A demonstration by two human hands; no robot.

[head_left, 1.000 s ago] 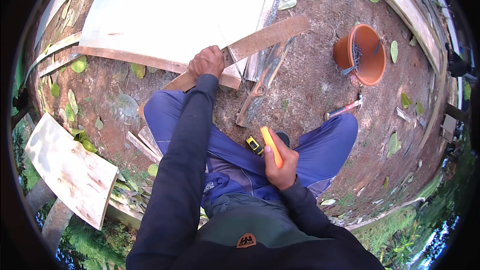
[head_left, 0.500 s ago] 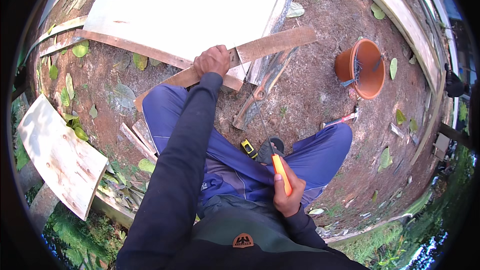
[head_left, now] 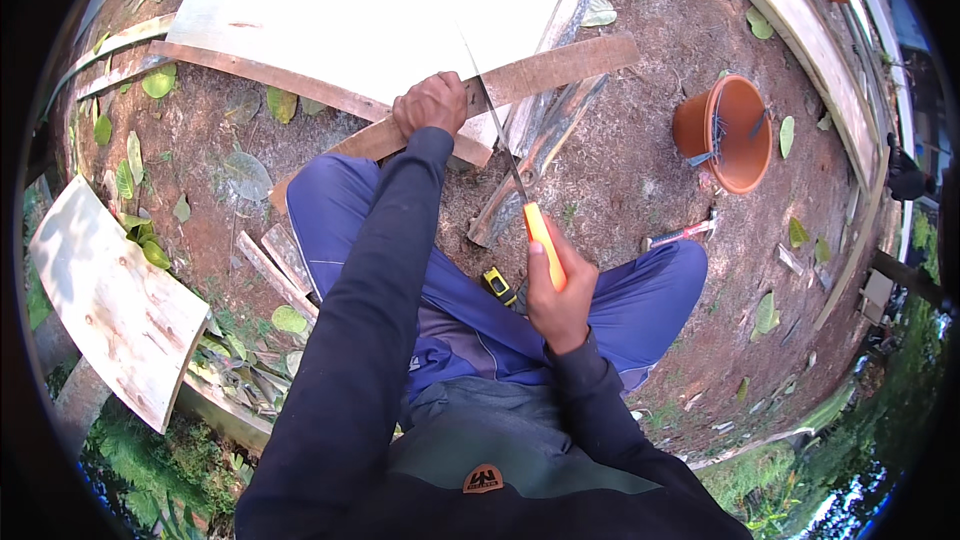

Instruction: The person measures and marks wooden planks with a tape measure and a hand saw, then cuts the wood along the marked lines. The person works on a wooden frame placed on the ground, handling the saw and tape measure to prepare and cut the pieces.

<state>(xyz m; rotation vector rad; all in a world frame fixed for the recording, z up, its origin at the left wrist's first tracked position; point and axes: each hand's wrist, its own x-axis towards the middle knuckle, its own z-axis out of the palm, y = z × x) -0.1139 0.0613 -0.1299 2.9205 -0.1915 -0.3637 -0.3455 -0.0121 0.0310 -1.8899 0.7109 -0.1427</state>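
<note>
My left hand point(head_left: 430, 105) is closed over a narrow brown wooden plank point(head_left: 565, 68), pressing it down where it crosses the frame's edge. In my right hand point(head_left: 562, 285) is the orange-yellow handle of a handsaw point(head_left: 510, 155). The saw's thin blade lies across the plank just right of my left hand, and its tip reaches over the white panel point(head_left: 370, 15). Under the plank runs the panel's wooden frame strip point(head_left: 270, 87). A rough piece of timber point(head_left: 545, 155) rests on the ground below the blade.
A terracotta-coloured bucket point(head_left: 690, 128) with dark thin pieces inside tilts on the right, near a hammer point(head_left: 685, 232). A yellow tape measure point(head_left: 498, 285) lies between my legs. A plywood sheet point(head_left: 115, 300) is at left, long boards point(head_left: 800, 25) at right, leaves around.
My right hand has pushed the saw forward and up, so more of the blade extends past the plank. My left hand stays on the plank.
</note>
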